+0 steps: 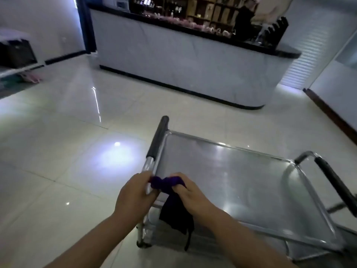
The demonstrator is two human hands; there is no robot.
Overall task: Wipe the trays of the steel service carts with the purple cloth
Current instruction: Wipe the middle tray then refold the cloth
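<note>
Fingers of both the left hand [135, 192] and right hand [190, 196] are curled around the purple cloth [167, 184], held low-centre over the top tray [222, 167]'s near corner. It is apparently being bunched; a flat pad should be folded before wiping.

Dim indoor scene with a cool bluish cast. Ceiling lights glare off the glossy floor [116, 151] left of the hands and streak across the steel tray [241, 180] to their right. Edges bow from wide-angle distortion; the far counter [183, 64] is soft and blurred.
</note>
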